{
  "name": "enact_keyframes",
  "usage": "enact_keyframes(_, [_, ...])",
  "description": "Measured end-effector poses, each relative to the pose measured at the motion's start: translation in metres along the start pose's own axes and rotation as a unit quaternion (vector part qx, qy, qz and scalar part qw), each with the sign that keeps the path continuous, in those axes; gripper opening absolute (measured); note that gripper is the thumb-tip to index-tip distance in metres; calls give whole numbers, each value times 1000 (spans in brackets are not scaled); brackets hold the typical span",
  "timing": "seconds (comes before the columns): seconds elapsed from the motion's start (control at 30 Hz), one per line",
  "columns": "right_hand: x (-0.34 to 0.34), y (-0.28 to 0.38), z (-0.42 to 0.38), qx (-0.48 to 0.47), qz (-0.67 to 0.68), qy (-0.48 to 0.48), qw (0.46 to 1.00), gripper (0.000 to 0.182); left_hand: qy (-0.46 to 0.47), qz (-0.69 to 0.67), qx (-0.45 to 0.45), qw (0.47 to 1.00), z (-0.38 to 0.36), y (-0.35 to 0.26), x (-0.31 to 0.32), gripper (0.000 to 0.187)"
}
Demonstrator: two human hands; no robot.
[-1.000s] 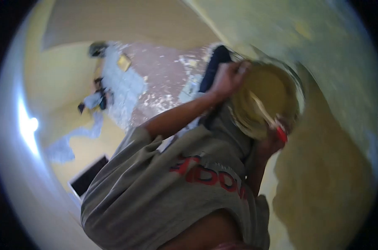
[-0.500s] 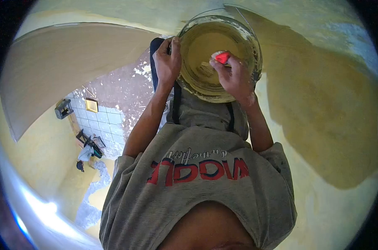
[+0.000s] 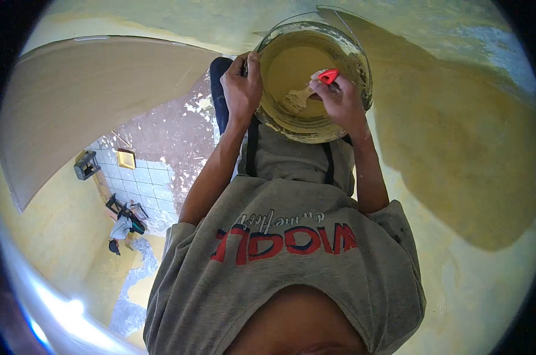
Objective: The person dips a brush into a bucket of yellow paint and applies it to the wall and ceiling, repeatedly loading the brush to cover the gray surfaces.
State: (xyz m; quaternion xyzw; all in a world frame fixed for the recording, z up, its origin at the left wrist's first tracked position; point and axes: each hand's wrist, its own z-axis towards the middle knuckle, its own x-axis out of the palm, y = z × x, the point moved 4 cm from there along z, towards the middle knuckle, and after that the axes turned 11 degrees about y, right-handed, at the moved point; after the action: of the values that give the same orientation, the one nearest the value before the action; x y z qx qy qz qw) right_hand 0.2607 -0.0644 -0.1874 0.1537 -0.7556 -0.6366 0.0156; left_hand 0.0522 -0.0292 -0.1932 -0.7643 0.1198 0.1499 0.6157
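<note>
A bucket (image 3: 306,139) of yellowish paint (image 3: 294,59) stands in front of my torso, its rim and inner wall smeared with paint. My left hand (image 3: 242,94) grips the bucket's left rim, thumb toward the inside and the fingers partly hidden. Over the right side of the opening, my right hand (image 3: 344,106) holds a paintbrush (image 3: 302,97) by its handle, whose red end sticks up past the fingers. The paint-coated bristles point down and left, low inside the bucket near its front wall. A thin wire handle rises behind the far rim.
A large beige panel (image 3: 102,77) spans the upper left. Below it are a paint-spattered floor (image 3: 161,133), a dark stool-like object (image 3: 86,165), a yellow-framed item (image 3: 126,158) and another person (image 3: 122,228). On the right, the pale yellow wall (image 3: 457,284) carries a darker patch (image 3: 457,160).
My right hand has shifted slightly right and tilted the paintbrush, so its bristles now show. My left hand stays on the rim. The view has moved slightly.
</note>
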Motion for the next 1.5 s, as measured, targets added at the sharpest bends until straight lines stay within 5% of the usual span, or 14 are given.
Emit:
enact_keyframes(0.13, [-2,-13,-5,64,156,-57,984,17,10,10,-15,1000,1,3,-1,39])
enact_keyframes(0.2, [-5,-13,-3,29,-55,-43,997,17,12,11,-20,1000,0,0,0,39])
enact_keyframes(0.33, [3,7,-2,-57,-201,-6,978,20,6,2,-9,1000,0,-4,-2,38])
enact_keyframes(0.4, [3,1,-1,78,69,-4,995,21,14,0,-20,1000,-1,-2,-2,38])
enact_keyframes(0.5, [-2,-6,-2,104,163,-33,981,22,23,-1,-43,999,1,-3,-2,38])
enact_keyframes(0.8, [-18,23,-28,150,196,-176,953,23,22,-14,10,1000,0,-5,-1,41])
enact_keyframes(1.03, [-27,33,-68,124,221,-260,932,23,117,-92,-13,989,1,6,0,37])
enact_keyframes(1.23, [-26,17,-82,97,58,-231,966,22,86,-161,-3,983,-18,17,5,31])
enact_keyframes(1.5, [-17,19,-66,104,180,-221,953,21,113,-116,-74,984,-16,29,1,30])
